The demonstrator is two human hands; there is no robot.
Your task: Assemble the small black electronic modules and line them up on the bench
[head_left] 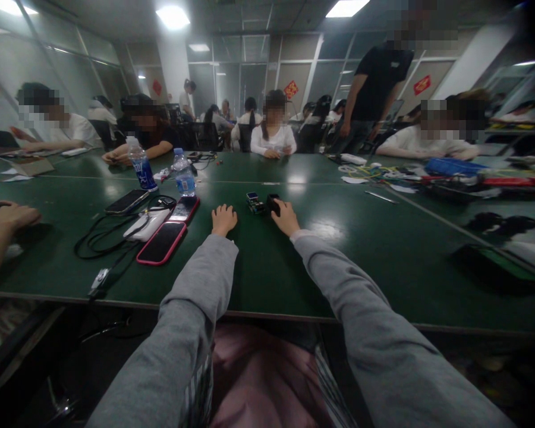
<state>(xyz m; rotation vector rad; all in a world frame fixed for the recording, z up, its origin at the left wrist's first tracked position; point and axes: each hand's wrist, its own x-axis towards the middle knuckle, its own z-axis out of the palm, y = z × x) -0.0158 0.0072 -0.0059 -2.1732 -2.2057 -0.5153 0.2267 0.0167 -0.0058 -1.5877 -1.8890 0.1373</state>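
Green tabletop (pixel 383 238) carried a small blocky gadget (pixel 254 204) between the hands. The left hand (pixel 224 220) lay flat, empty, fingers together; the right hand (pixel 286 217) curled round a black piece (pixel 273 202) just beside it. A clumsy nudge from either could have toppled the gadget or pushed it away.

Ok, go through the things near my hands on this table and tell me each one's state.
Left hand: palm down on the table, empty.
Right hand: fingers on the small black object, grip unclear.
Small gadget: standing between the hands.
Pink-cased phone: face up, screen dark.
Taller water bottle: upright, capped.
Shorter water bottle: upright, capped.
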